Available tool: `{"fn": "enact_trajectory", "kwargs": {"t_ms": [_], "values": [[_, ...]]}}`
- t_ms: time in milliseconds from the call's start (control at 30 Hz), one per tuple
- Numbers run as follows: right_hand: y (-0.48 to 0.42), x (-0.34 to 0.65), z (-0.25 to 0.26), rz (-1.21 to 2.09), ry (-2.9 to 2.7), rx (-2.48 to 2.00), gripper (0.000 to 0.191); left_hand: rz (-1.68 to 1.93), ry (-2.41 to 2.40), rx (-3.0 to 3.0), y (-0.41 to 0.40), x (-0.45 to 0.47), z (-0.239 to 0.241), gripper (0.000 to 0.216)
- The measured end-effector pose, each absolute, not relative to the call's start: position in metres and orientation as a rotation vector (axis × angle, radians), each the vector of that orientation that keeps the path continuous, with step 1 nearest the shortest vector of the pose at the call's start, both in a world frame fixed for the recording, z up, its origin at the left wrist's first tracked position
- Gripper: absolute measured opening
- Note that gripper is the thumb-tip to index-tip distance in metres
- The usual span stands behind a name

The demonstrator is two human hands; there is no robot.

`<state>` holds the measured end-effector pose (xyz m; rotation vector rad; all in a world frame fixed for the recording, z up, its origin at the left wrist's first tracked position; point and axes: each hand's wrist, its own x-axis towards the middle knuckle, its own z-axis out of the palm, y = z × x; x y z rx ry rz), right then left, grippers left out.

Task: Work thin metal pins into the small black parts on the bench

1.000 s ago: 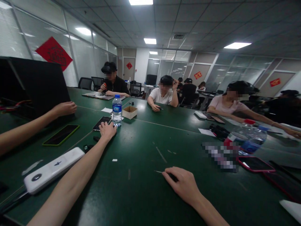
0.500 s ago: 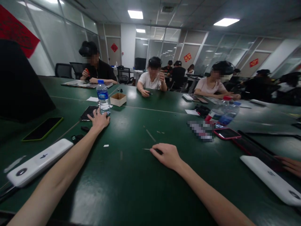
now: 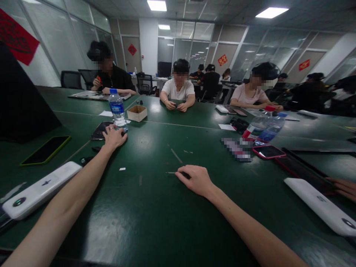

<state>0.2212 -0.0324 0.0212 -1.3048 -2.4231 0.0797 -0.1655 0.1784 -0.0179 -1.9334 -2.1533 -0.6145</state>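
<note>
My left hand [image 3: 114, 138] reaches far out over the green table [image 3: 150, 215], just in front of the base of a water bottle [image 3: 116, 107] with a blue cap. A small black object [image 3: 122, 132] shows between its thumb and fingers; its kind is too small to make out. My right hand [image 3: 196, 178] rests on the table near the middle, its fingers closed round the dark handle of a screwdriver [image 3: 170, 172]. The thin metal shaft points left, low over the table. Beside the left hand lies a flat dark packet [image 3: 100, 131].
An open cardboard box [image 3: 137, 114] stands behind the bottle. A green-edged phone [image 3: 46, 150] and a white device [image 3: 41, 189] lie left. Bottles [image 3: 258, 128], a red-edged phone [image 3: 269, 151] and another white device [image 3: 319, 205] are right. Several people sit around; a co-worker's hand [image 3: 345, 189] shows at right.
My left hand's spread fingers have drawn together beside the bottle. My right hand keeps its hold on the screwdriver. The person opposite has lowered a raised hand to the table. The view has shifted slightly.
</note>
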Motion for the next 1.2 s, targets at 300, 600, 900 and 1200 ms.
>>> {"fn": "enact_trajectory", "kwargs": {"t_ms": [300,600,900,1200], "values": [[-0.033,0.22,0.023,0.088,-2.421,-1.342,0.038,-0.572,-2.106,-1.931,0.155,-0.147,-0.013,0.039],[-0.036,0.222,0.026,0.118,-2.423,-1.351,0.039,-0.528,-2.178,-1.974,0.132,-0.124,-0.009,0.037],[-0.034,0.224,0.024,0.109,-2.426,-1.344,0.036,-0.573,-2.379,-1.567,0.151,-0.16,-0.016,0.043],[-0.033,0.225,0.024,0.139,-2.428,-1.307,0.035,-0.575,-2.381,-1.562,0.151,-0.158,-0.019,0.045]]}}
